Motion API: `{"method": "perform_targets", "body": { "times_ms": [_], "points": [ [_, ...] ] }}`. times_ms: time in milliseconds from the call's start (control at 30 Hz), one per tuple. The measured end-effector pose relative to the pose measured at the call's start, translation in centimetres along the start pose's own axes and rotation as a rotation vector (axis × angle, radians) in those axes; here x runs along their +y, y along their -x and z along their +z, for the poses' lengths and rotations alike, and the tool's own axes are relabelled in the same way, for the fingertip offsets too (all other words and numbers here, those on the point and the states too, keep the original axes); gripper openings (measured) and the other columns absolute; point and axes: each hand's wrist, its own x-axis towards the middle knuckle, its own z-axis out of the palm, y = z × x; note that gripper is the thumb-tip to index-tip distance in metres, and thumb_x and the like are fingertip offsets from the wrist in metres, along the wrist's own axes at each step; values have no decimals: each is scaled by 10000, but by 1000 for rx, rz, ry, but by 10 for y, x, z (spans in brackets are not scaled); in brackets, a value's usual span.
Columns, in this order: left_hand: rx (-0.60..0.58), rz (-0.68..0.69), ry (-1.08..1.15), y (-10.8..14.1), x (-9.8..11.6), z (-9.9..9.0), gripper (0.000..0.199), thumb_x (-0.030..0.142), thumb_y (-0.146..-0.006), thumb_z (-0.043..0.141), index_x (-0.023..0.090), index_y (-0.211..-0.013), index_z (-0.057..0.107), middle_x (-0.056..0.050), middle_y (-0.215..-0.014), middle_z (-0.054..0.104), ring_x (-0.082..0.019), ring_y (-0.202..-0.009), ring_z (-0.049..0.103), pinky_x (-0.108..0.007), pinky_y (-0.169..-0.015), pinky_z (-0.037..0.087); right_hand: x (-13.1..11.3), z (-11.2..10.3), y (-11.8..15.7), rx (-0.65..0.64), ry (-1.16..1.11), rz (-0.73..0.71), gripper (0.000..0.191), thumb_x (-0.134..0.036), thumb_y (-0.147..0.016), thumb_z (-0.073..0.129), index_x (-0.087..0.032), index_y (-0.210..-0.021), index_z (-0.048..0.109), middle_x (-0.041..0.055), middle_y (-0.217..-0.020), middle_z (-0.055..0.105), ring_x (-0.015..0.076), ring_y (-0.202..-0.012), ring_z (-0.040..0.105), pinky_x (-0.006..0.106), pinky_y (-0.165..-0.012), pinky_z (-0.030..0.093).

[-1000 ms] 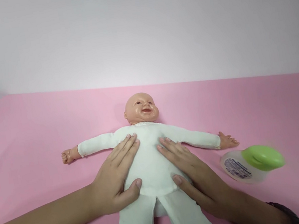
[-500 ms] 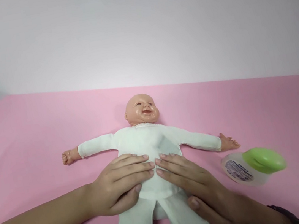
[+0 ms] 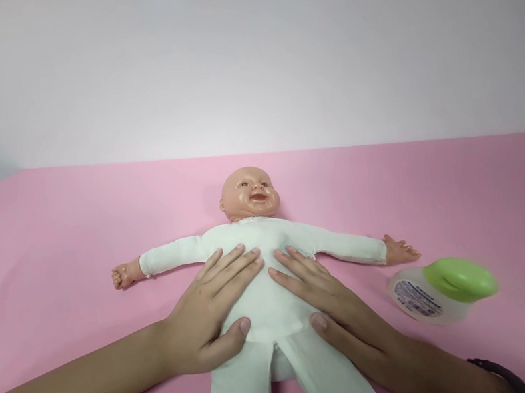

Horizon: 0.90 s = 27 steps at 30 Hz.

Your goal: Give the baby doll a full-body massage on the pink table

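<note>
A baby doll (image 3: 263, 291) with a hard plastic head and a white cloth body lies face up, arms stretched out to both sides and legs running toward me. My left hand (image 3: 214, 310) lies flat on the left side of its torso, fingers pointing up toward the chest and thumb held apart. On the right side of the torso rests my right hand (image 3: 335, 302), also flat, fingers extended and thumb spread low near the hip. The two sets of fingertips are close but separated by a small gap. Neither hand grips anything.
A translucent bottle (image 3: 425, 296) with a green cap and a printed label lies on its side, right of my right hand, near the doll's open hand. Pink sheeting (image 3: 50, 261) covers the surface. A pale wall (image 3: 237, 52) rises behind it.
Both hands have slid up the doll's torso toward the chest. Their fingers now point more upward and the thumbs stand farther from the fingers.
</note>
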Motion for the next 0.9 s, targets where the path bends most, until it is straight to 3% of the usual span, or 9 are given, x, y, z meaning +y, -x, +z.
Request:
{"method": "perform_targets", "body": {
  "times_ms": [133, 233, 367, 467, 533, 600, 733, 800, 900],
  "points": [
    [52, -84, 16, 2, 0, 2, 763, 469, -1003, 428, 217, -1621, 59, -128, -1676, 70, -364, -1540, 54, -605, -1232, 161, 2, 6, 0, 89, 45, 56, 563, -338, -1034, 408, -327, -1582, 280, 7, -1622, 271, 262, -1524, 210, 547, -1229, 251],
    [69, -126, 16, 4, -1, 4, 806, 482, -997, 444, 210, -1622, 13, -142, -1677, 2, -386, -1537, 9, -627, -1225, 151, 6, 9, -3, 267, 83, 93, 520, -313, -1003, 487, -295, -1519, 430, 32, -1537, 445, 255, -1464, 372, 514, -1197, 358],
    [74, -137, -4, 5, -1, 5, 805, 467, -999, 443, 218, -1620, -5, -140, -1678, -23, -389, -1537, 3, -630, -1225, 140, 12, 10, -9, 573, 134, 125, 244, -259, -938, 607, -250, -1159, 710, 37, -1218, 710, 231, -1187, 652, 411, -1045, 540],
    [67, -131, 7, 5, -1, 4, 759, 468, -1011, 415, 236, -1620, 28, -126, -1681, 2, -374, -1540, -5, -624, -1227, 131, 14, 8, -12, 657, 127, 118, 92, -229, -923, 630, -242, -933, 720, 18, -1052, 752, 198, -1006, 711, 356, -942, 585],
    [44, -117, 30, 4, -2, 3, 745, 503, -1016, 391, 239, -1620, 45, -123, -1681, 7, -369, -1541, -29, -626, -1225, 122, 14, 6, -12, 618, 105, 91, 107, -233, -936, 615, -249, -980, 712, 19, -1086, 744, 196, -1042, 699, 355, -957, 577],
    [12, -98, 53, 3, -4, 1, 749, 556, -1014, 364, 236, -1620, 62, -125, -1681, 13, -369, -1538, -57, -635, -1221, 105, 14, 6, -11, 512, 82, 72, 227, -266, -964, 579, -267, -1167, 681, 31, -1245, 694, 211, -1192, 641, 391, -1042, 536],
    [-29, -102, 66, -1, -8, -4, 779, 634, -991, 358, 242, -1618, 112, -126, -1680, 40, -375, -1537, -58, -641, -1216, 74, 23, 7, -10, 316, 45, 178, 502, -383, -1020, 467, -305, -1513, 414, 34, -1572, 403, 246, -1481, 344, 517, -1193, 370],
    [-47, -113, 54, -2, -11, -6, 794, 658, -975, 384, 253, -1614, 145, -124, -1678, 65, -384, -1537, -25, -648, -1211, 50, 30, 7, -10, 272, 66, 266, 556, -434, -1032, 421, -309, -1564, 318, 27, -1621, 306, 257, -1523, 241, 563, -1218, 301],
    [-74, -119, 16, -3, -19, -10, 805, 671, -961, 405, 269, -1613, 159, -115, -1675, 99, -387, -1537, 23, -656, -1203, 2, 42, 3, -9, 229, 168, 337, 567, -465, -1040, 363, -298, -1578, 294, 27, -1633, 276, 273, -1541, 171, 602, -1229, 236]
  ]
}}
